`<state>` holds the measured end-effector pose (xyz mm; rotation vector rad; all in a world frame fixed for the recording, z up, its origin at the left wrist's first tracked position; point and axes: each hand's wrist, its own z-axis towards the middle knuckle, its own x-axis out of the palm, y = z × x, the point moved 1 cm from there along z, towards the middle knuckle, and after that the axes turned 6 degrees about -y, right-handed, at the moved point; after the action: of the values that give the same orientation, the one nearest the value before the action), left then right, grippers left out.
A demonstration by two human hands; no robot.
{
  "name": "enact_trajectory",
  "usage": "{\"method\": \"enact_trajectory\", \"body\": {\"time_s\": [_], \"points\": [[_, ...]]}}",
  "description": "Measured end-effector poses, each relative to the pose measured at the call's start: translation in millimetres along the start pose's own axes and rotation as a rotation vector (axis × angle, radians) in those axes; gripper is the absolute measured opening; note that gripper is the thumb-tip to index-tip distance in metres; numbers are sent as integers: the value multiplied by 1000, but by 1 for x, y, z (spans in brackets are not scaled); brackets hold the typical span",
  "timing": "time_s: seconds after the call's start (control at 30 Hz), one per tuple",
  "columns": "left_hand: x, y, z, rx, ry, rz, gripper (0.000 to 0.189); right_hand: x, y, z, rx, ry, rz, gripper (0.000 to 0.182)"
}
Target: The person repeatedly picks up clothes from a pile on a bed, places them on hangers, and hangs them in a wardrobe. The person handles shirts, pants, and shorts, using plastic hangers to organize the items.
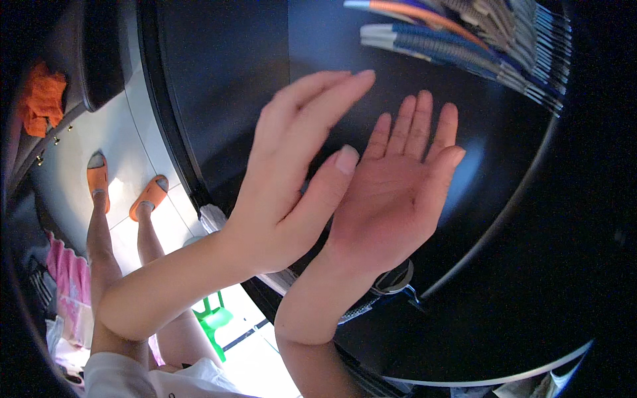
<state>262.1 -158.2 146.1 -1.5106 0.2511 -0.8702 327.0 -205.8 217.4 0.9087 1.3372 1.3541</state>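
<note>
My left hand [293, 159] is raised before me with its back to the camera. Its fingers lie close together, the thumb stands apart, and nothing is in it. Just to its right, my right hand [393, 194] is turned palm up and bare, with its fingers spread. The left thumb overlaps the edge of the right palm in the view; whether they touch I cannot tell. Behind both hands is a dark, smooth panel [224, 99], seemingly the inside of a cabinet. Several garments [448, 45] hang in a row beyond the fingertips, blurred, beside thin metal bars.
A dark cabinet edge [164, 114] runs along the pale tiled floor [132, 114]. My feet wear orange slippers [149, 197]. A green plastic stool [214, 321] stands below my arms. Orange cloth [42, 102] and a pink textile [69, 283] lie at the left.
</note>
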Motion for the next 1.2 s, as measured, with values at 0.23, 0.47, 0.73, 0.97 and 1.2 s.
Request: {"method": "enact_trajectory", "body": {"time_s": [0.23,0.47,0.73,0.97,1.2], "points": [[-17,-23,44,125,-178,42,38,29,15,30,-51,-192,27,57],[-12,-34,58,125,-125,21,33,39,18,53,29,-178,98,33],[-11,-37,57,240,-53,270,42,44,27,49,40,-276,70,24],[-5,-41,45,402,-93,342,44,43,40,39,132,-269,198,23],[-5,-51,18,380,46,330,48,31,55,21,97,-328,114,37]]}}
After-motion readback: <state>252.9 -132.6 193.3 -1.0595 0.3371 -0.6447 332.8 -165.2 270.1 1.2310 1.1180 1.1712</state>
